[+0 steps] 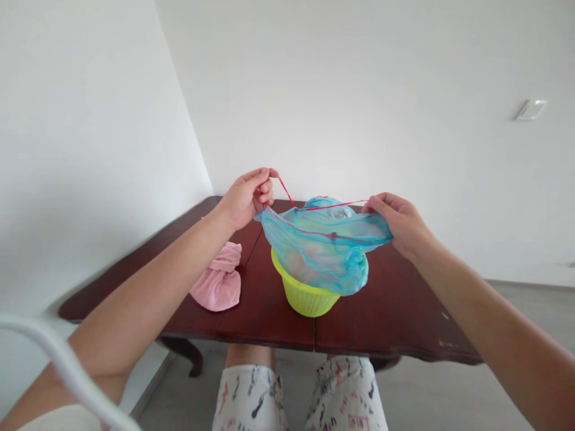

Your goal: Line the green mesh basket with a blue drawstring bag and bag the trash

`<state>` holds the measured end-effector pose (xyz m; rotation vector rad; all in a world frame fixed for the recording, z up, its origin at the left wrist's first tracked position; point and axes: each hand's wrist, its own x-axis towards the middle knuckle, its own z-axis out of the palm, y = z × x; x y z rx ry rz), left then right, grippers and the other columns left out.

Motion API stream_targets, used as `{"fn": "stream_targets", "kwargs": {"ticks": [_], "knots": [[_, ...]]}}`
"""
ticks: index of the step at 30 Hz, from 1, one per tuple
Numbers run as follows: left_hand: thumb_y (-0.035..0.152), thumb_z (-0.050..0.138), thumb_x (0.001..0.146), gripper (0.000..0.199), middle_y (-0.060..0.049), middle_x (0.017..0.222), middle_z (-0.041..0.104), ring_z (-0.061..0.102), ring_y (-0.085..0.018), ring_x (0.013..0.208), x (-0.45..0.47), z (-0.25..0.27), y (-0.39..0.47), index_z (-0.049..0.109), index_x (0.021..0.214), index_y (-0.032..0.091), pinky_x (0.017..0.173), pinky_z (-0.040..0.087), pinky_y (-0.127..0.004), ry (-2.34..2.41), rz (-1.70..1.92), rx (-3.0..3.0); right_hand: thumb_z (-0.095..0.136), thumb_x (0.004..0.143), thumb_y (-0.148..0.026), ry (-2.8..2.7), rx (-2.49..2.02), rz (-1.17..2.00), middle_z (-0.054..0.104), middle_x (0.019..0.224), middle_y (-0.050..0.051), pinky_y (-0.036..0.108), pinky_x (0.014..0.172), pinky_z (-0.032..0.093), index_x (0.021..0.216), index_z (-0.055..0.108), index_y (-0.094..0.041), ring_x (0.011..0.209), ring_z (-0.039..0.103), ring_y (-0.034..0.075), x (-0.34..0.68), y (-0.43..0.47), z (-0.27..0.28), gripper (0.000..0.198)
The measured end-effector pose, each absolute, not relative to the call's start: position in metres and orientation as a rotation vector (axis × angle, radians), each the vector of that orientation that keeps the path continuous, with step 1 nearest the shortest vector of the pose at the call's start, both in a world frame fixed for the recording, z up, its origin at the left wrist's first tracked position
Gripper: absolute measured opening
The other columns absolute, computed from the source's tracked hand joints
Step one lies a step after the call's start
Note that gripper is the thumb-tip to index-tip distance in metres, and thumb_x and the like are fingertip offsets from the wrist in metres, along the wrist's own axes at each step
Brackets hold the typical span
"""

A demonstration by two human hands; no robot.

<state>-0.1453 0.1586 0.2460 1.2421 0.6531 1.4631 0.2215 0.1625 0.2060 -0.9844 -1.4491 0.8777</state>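
A translucent blue plastic bag [309,251] with a red drawstring [332,205] lies bunched over a yellow basket [309,299] on the table. My left hand [251,194] pinches the red drawstring at the bag's left side, above the basket's rim. On the other side, my right hand [398,218] is closed on the string's right end and the edge of the bag. Between my hands the string is stretched out, with the bag's mouth hanging beneath it. The bag covers most of the basket's opening, and what lies inside is hard to make out.
A folded pink cloth [220,281] lies on the dark red wooden table [395,305], left of the basket. White walls stand behind and to the left, with a switch [531,110] on the right. A white cable [58,359] crosses the lower left.
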Motion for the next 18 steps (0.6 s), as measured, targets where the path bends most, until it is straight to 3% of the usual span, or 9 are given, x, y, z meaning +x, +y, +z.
{"fn": "stream_targets", "kwargs": {"ticks": [5, 8, 11, 13, 15, 18], "knots": [[0.047, 0.093, 0.103, 0.033, 0.010, 0.069, 0.049, 0.041, -0.006, 0.051, -0.142, 0.251, 0.141, 0.076, 0.110, 0.019, 0.061, 0.054, -0.021, 0.612, 1.497, 1.276, 0.105, 0.082, -0.070, -1.228, -0.790, 1.006, 0.072, 0.086, 0.002, 0.026, 0.067, 0.061, 0.087, 0.068, -0.027, 0.081, 0.069, 0.018, 0.232, 0.149, 0.218, 0.057], [0.061, 0.086, 0.107, 0.042, 0.003, 0.084, 0.065, 0.055, -0.010, 0.062, -0.133, 0.252, 0.135, 0.077, 0.117, 0.022, 0.067, 0.057, -0.024, 0.658, 1.558, 1.423, 0.097, 0.088, -0.076, -1.244, -0.776, 1.031, 0.069, 0.083, 0.000, 0.031, 0.071, 0.066, 0.090, 0.060, -0.029, 0.075, 0.069, 0.019, 0.228, 0.143, 0.225, 0.060], [0.059, 0.085, 0.108, 0.037, -0.007, 0.123, 0.079, 0.073, -0.019, 0.100, -0.116, 0.256, 0.127, 0.079, 0.117, 0.023, 0.084, 0.062, -0.027, 0.694, 1.671, 1.711, 0.084, 0.098, -0.081, -1.335, -0.731, 0.958, 0.074, 0.093, 0.000, 0.034, 0.069, 0.066, 0.092, 0.057, -0.029, 0.061, 0.057, 0.014, 0.208, 0.129, 0.234, 0.059], [0.052, 0.087, 0.107, 0.032, -0.011, 0.145, 0.077, 0.073, -0.025, 0.128, -0.101, 0.261, 0.121, 0.080, 0.120, 0.024, 0.098, 0.062, -0.031, 0.701, 1.709, 1.922, 0.080, 0.103, -0.081, -1.397, -0.664, 0.888, 0.078, 0.103, 0.000, 0.034, 0.066, 0.063, 0.095, 0.057, -0.029, 0.058, 0.054, 0.012, 0.191, 0.117, 0.241, 0.057], [0.049, 0.087, 0.108, 0.034, -0.012, 0.154, 0.073, 0.068, -0.030, 0.144, -0.087, 0.266, 0.114, 0.078, 0.129, 0.025, 0.109, 0.061, -0.035, 0.644, 1.670, 2.068, 0.081, 0.104, -0.079, -1.448, -0.586, 0.829, 0.080, 0.107, 0.001, 0.033, 0.064, 0.060, 0.096, 0.058, -0.029, 0.062, 0.060, 0.013, 0.176, 0.106, 0.246, 0.055], [0.048, 0.083, 0.111, 0.039, -0.012, 0.140, 0.076, 0.074, -0.027, 0.130, -0.072, 0.267, 0.105, 0.072, 0.140, 0.026, 0.107, 0.061, -0.037, 0.573, 1.562, 2.148, 0.085, 0.106, -0.072, -1.513, -0.480, 0.747, 0.082, 0.105, 0.002, 0.033, 0.067, 0.060, 0.099, 0.064, -0.029, 0.070, 0.069, 0.016, 0.161, 0.093, 0.253, 0.048]]}}
